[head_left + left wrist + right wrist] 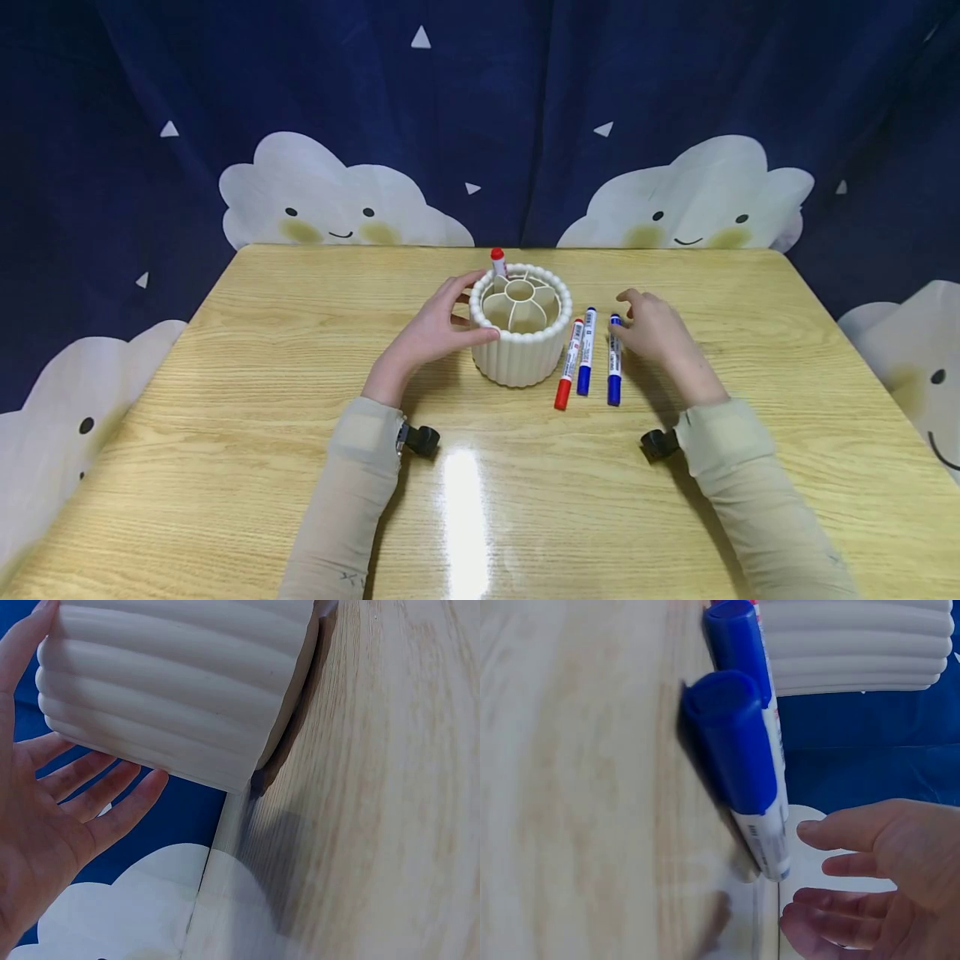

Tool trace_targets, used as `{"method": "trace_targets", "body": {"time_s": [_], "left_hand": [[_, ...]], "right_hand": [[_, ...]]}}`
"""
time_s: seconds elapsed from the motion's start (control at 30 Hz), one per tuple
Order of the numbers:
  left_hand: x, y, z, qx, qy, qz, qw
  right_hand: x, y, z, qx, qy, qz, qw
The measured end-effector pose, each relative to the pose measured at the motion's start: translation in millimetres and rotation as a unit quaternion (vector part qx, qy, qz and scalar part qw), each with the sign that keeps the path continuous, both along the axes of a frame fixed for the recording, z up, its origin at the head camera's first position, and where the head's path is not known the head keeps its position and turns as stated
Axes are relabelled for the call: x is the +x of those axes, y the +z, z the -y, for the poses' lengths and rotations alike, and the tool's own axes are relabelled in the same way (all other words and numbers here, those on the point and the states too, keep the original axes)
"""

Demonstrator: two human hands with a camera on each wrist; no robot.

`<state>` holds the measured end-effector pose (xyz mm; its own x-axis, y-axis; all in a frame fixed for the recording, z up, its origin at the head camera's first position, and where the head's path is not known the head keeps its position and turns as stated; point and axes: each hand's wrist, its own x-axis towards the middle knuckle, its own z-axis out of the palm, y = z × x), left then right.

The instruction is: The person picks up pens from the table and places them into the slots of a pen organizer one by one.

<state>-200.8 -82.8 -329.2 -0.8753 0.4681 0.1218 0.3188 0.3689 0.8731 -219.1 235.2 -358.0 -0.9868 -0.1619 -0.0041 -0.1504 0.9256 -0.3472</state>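
Note:
A cream, ribbed pen holder [519,354] with a beaded rim and divided compartments stands on the table. One red-capped marker [498,262] is upright in its back compartment. My left hand [433,327] holds the holder from the left, thumb on the front rim and index finger by the back rim; in the left wrist view, the other fingers [120,796] lie along its ribbed side. To the right lie a red marker [570,364], a blue marker [587,352] and another blue marker [615,360]. My right hand [654,327] hovers beside the rightmost marker's far end, fingers loosely bent, holding nothing.
The wooden table [262,400] ends at a dark blue curtain [480,108] printed with clouds and triangles. Black wrist cameras [424,441] sit under both forearms. A bright light reflection shows on the table front.

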Motion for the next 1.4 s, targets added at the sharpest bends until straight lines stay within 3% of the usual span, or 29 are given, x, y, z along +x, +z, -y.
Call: {"method": "trace_targets", "body": {"time_s": [0.63,0.77,0.83,1.0,1.13,1.27,1.4], "left_hand": [[-0.7,-0.7,0.8,0.005,-0.001,0.003,1.0000],[-11.8,-17.1,2.4,0.007,-0.001,-0.008,0.9999],[-13.5,-19.0,2.5,0.009,-0.002,-0.007,0.9999],[-6.1,-6.6,1.1,0.013,-0.006,0.002,0.9999],[-12.4,-14.3,1.1,0.010,-0.007,-0.004,0.9999],[-20.8,-27.0,2.1,0.010,-0.002,-0.012,0.9999],[-21.9,-31.5,2.9,0.022,-0.001,-0.018,0.9996]], "right_hand": [[-4.2,-12.9,3.3,-0.032,-0.023,0.044,0.9982],[-5.6,-14.7,5.0,-0.052,-0.022,0.063,0.9964],[-5.8,-15.2,5.4,-0.064,-0.024,0.073,0.9949],[-5.7,-14.1,5.6,-0.084,-0.027,0.082,0.9927],[-4.3,-12.7,5.3,-0.090,-0.029,0.085,0.9918],[-2.2,-10.2,5.2,-0.087,-0.028,0.070,0.9934],[-0.5,-5.8,6.3,-0.076,-0.012,0.018,0.9969]]}}
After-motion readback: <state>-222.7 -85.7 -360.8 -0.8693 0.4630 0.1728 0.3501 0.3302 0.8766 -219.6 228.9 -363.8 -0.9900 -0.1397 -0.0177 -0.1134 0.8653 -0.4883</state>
